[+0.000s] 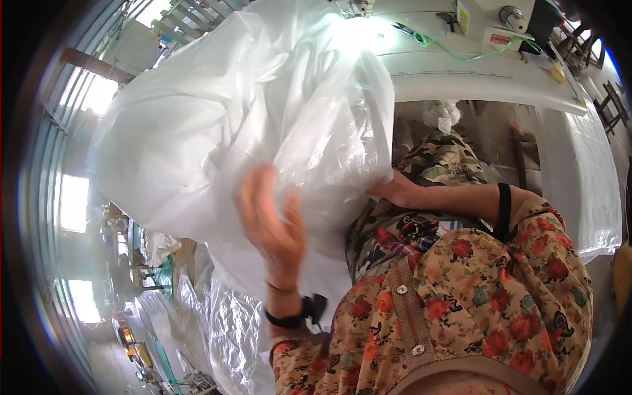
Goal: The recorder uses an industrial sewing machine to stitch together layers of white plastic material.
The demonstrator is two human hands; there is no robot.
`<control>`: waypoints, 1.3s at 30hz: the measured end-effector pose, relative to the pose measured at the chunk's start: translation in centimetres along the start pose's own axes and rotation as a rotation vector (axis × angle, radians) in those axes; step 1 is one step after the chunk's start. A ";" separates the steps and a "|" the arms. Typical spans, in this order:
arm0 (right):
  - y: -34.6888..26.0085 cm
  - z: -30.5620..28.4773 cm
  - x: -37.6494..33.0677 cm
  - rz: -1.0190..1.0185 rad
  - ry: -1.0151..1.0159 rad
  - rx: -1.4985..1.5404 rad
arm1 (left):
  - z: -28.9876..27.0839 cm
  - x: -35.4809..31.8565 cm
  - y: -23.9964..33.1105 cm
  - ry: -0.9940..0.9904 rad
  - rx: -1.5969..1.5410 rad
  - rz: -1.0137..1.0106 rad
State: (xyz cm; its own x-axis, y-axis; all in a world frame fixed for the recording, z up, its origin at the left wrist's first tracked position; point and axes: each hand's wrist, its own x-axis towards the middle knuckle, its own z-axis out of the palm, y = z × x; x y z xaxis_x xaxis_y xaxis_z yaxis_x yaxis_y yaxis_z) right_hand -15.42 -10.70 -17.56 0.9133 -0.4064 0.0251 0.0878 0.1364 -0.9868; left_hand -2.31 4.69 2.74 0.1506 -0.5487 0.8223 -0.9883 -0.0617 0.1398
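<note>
Left hand (273,220) open against white plastic sheeting (217,131); right hand (395,191) grips it — sewing table (461,72) behind.

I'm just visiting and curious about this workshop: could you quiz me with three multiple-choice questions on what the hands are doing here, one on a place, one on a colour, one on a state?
1. Where is the right hand? A on the sewing machine; B at the lower right edge of the sack; C on the floor.
2. What colour is the sack? A white; B blue; C black.
3. How is the left hand? A clenched in a fist; B open, fingers spread, against the sack; C holding scissors.

Answers: 1 B, it touches the sack's edge; 2 A, the woven sack is white; 3 B, the palm shows open.
</note>
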 end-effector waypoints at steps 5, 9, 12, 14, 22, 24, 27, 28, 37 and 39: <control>-5.3 2.5 0.7 -0.089 -0.024 -0.251 | 0.9 -5.8 4.6 -1.070 -0.667 -0.458; -6.2 2.6 2.7 -0.305 0.083 -0.568 | 4.8 -13.8 0.5 -0.839 -0.177 -0.352; -10.9 4.1 2.5 -0.343 0.041 -0.629 | 2.8 -14.7 -4.6 -0.893 0.510 -0.859; -13.5 4.9 2.6 -0.378 0.020 -0.445 | -2.1 -15.3 -12.0 -1.143 0.857 -0.540; -4.4 -1.1 0.1 0.134 0.208 -0.363 | -11.9 8.4 -27.6 -0.183 0.867 0.005; -6.8 -1.1 -1.3 0.211 0.046 -0.429 | -13.3 10.4 -27.3 -0.219 0.899 -0.038; -14.9 -0.9 -4.9 0.250 -0.419 -0.559 | -12.8 7.1 -30.9 -0.207 0.886 0.040; -17.7 -0.9 -6.5 0.233 -0.457 -0.337 | -15.0 4.8 -31.3 -0.160 0.903 0.147; -20.0 -0.4 -8.1 0.313 -0.247 0.067 | -9.4 -1.3 -18.6 -0.692 0.922 -0.283; -20.8 -0.1 -7.4 0.300 -0.314 0.062 | -6.7 -1.8 -10.4 -0.883 0.811 -0.403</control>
State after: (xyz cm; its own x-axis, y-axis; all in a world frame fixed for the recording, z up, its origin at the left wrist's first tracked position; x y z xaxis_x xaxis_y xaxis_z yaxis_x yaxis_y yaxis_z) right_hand -24.07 -10.66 2.75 0.9778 -0.0472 -0.2042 -0.1849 0.2640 -0.9466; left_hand 7.84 11.88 3.48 0.6845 -0.7207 0.1096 -0.6554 -0.6742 -0.3405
